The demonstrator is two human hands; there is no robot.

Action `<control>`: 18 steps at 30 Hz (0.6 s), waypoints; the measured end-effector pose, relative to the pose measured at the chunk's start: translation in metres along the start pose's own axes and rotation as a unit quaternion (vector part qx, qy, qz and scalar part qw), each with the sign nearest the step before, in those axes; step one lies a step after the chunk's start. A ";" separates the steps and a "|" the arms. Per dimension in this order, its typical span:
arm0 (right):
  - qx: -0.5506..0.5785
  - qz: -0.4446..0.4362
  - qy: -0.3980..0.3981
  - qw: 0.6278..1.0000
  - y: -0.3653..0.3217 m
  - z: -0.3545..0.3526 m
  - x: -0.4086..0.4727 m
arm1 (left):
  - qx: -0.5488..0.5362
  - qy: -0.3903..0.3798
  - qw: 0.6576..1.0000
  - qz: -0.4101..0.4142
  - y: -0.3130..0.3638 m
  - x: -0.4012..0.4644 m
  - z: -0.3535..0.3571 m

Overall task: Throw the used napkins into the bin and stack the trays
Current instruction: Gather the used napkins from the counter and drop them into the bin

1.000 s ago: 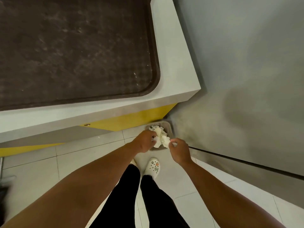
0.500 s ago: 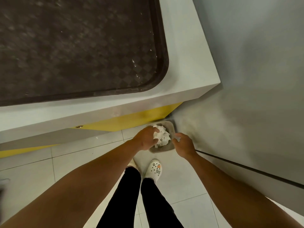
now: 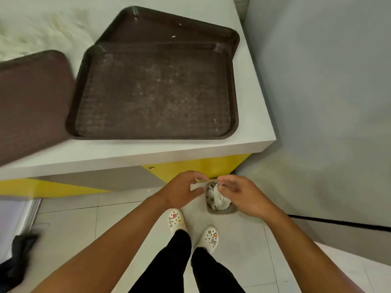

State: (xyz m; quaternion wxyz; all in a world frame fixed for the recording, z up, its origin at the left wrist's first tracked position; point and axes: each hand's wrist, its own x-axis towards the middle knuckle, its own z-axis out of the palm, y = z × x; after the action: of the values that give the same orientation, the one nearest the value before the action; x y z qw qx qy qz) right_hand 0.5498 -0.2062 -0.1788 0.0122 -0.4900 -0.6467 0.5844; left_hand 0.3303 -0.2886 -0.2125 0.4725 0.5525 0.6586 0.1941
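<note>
A small grey bin (image 3: 221,210) stands on the floor by the counter's corner, with crumpled white napkins (image 3: 219,200) inside it. My left hand (image 3: 183,190) hovers just left of the bin, fingers apart and empty. My right hand (image 3: 239,192) hovers above the bin's right side, fingers loosely curled, nothing held. On the white counter (image 3: 135,153) a brown tray (image 3: 154,92) lies partly over a second brown tray (image 3: 169,28) behind it. A third brown tray (image 3: 29,98) lies to the left, underside up.
A grey wall (image 3: 321,92) rises right of the counter and bin. My feet in white clogs (image 3: 175,219) stand on pale floor tiles just before the bin. A dark bag (image 3: 17,261) lies on the floor at lower left. A white furry mat (image 3: 42,28) covers the counter's far left.
Both hands let go of the napkins, which now lie in the bin, and rose away from it. The view lifted, bringing all three trays into sight.
</note>
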 end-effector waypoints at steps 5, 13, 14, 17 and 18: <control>-0.030 -0.067 -0.038 0.997 -0.082 -0.002 -0.034 | -0.039 0.067 0.997 -0.005 0.025 -0.066 -0.057; -0.087 -0.159 -0.052 0.982 -0.196 0.024 -0.053 | -0.065 0.172 0.983 0.010 0.039 -0.146 -0.157; -0.094 -0.169 -0.053 0.980 -0.210 0.030 -0.053 | -0.065 0.183 0.981 0.013 0.038 -0.155 -0.171; -0.108 -0.191 -0.048 0.974 -0.250 0.053 -0.049 | -0.056 0.208 0.976 0.027 0.033 -0.180 -0.211; -0.109 -0.196 -0.047 0.974 -0.262 0.061 -0.046 | -0.052 0.213 0.975 0.031 0.030 -0.187 -0.224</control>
State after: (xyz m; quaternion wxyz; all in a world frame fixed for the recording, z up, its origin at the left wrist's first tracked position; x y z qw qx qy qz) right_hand 0.3757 -0.2386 0.0284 0.0427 -0.3246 -0.7894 0.5192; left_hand 0.1483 -0.3900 -0.0055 0.3436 0.4933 0.7155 0.3560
